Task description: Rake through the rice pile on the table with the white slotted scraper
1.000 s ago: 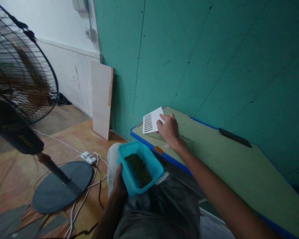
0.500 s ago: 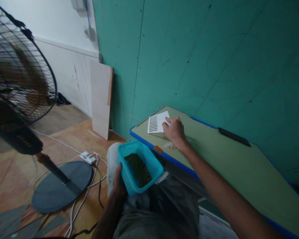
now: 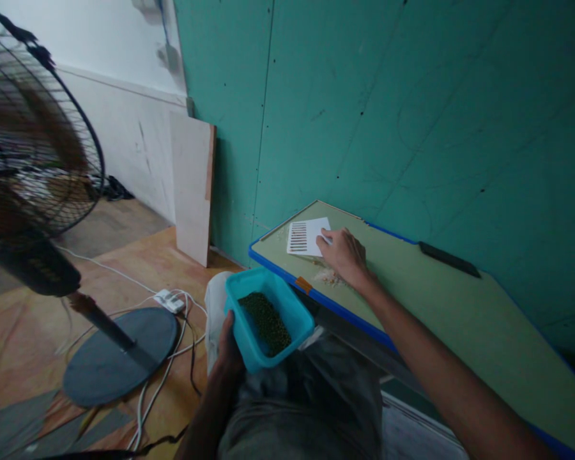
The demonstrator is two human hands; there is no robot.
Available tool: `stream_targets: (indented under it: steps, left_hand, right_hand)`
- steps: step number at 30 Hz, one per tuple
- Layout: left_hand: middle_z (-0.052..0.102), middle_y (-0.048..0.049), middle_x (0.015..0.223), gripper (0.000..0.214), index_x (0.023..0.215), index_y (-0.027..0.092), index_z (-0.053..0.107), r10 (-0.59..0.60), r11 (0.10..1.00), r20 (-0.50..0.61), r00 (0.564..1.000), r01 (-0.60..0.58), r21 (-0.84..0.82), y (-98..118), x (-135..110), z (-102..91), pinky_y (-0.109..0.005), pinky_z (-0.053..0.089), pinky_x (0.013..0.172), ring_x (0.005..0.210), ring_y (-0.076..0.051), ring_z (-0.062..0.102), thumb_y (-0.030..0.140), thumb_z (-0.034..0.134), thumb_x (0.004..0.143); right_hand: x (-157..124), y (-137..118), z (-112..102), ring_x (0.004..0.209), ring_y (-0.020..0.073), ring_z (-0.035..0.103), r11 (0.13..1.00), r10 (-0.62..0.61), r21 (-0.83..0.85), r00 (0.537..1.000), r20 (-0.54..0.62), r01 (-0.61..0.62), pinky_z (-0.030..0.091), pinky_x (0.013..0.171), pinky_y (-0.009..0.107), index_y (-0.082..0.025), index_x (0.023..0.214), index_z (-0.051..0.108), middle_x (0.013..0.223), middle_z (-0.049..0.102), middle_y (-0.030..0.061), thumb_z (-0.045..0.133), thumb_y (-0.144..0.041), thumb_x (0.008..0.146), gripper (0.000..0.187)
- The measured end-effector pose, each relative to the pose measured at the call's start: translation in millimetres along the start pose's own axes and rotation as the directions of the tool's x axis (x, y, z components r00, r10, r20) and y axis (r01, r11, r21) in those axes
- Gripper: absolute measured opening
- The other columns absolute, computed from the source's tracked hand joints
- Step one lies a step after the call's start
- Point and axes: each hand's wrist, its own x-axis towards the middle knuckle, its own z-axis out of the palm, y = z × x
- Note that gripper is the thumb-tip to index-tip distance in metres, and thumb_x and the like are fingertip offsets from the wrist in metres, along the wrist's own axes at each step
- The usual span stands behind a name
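My left hand (image 3: pixel 230 348) is closed on the near left wall of a turquoise plastic tub (image 3: pixel 294 313), which sits tilted over my lap. Small green grains that look like mung beans (image 3: pixel 267 322) lie heaped across its bottom. Over the far left end of the tabletop, my right hand (image 3: pixel 341 254) pinches the right end of a flat white slotted tool (image 3: pixel 309 236). A row of dark slots runs down the tool's left part. Beside the hand lies a small scatter of pale and orange bits (image 3: pixel 329 276); my hand covers part of the surface there.
The pale green tabletop (image 3: pixel 436 306) has a blue edge, with orange tape (image 3: pixel 303 284) on it. A black strip (image 3: pixel 449 259) lies along its back. At left stands a fan (image 3: pixel 33 160), with cables and a power strip (image 3: pixel 168 300) on the floor. A board (image 3: pixel 191 191) leans by the green wall.
My right hand and the white slotted tool have shifted slightly to the right. More of the scattered bits show below the hand. My left hand and the tub stay in place.
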Motion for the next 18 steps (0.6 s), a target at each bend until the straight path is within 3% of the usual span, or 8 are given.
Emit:
stream_targets:
  steps: [8, 18]
  left_hand:
    - [0.081, -0.0136, 0.118, 0.052, 0.112, 0.018, 0.083, -0.015, 0.999, -0.063, 0.998, 0.017, 0.036, 4.3, -0.4, -4.3, -0.057, 0.028, 0.124, 0.139, -0.035, 0.057, 0.038, 0.035, 0.105]
    - [0.081, -0.0127, 0.118, 0.043, 0.111, 0.02, 0.082, 0.001, 0.999, -0.145, 0.989, 0.005, 0.037, 4.0, -2.4, -1.2, -0.057, 0.033, 0.121, 0.135, -0.036, 0.06, 0.038, 0.045, 0.102]
  right_hand:
    - [3.0, 10.2, 2.1, 0.119, 0.0278, 0.07, 0.998, -0.046, -0.032, 0.997, 0.059, 0.048, 0.052, 0.098, 0.037, -0.022, 0.132, 0.074, 0.133, 0.074, 0.0126, 0.05, -0.04, 0.102, 0.042]
    - [6.9, 12.5, 3.4, 0.111, 0.0292, 0.073, 0.993, -0.112, -0.013, 0.991, 0.07, 0.113, 0.052, 0.093, 0.036, -0.017, 0.124, 0.078, 0.125, 0.076, 0.0178, 0.053, -0.035, 0.101, 0.038]
